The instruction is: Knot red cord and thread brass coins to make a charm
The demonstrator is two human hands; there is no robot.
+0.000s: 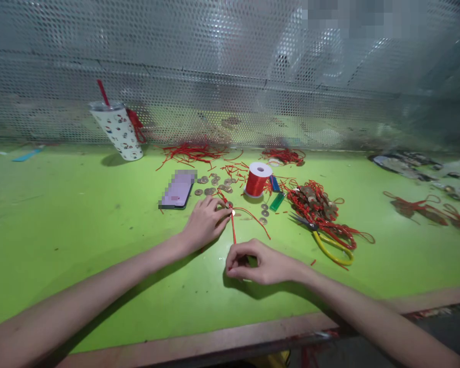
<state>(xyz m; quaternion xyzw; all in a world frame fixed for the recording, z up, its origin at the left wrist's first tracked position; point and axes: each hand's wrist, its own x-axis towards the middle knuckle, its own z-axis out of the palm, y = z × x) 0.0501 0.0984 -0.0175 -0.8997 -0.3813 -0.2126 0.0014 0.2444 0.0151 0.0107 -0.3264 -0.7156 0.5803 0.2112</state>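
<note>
My left hand rests on the green table, its fingers pinched on a small coin at the upper end of a red cord. My right hand lies closer to me, fingers curled and pinching the lower end of the same cord, which runs taut between the two hands. Loose bronze coins lie just beyond my left hand, next to a phone. A spool of red thread stands behind the cord.
Yellow-handled scissors lie right of my hands beside a heap of corded coins. Two lighters sit near the spool. A patterned cup with a red straw stands back left. A perforated metal screen walls off the rear.
</note>
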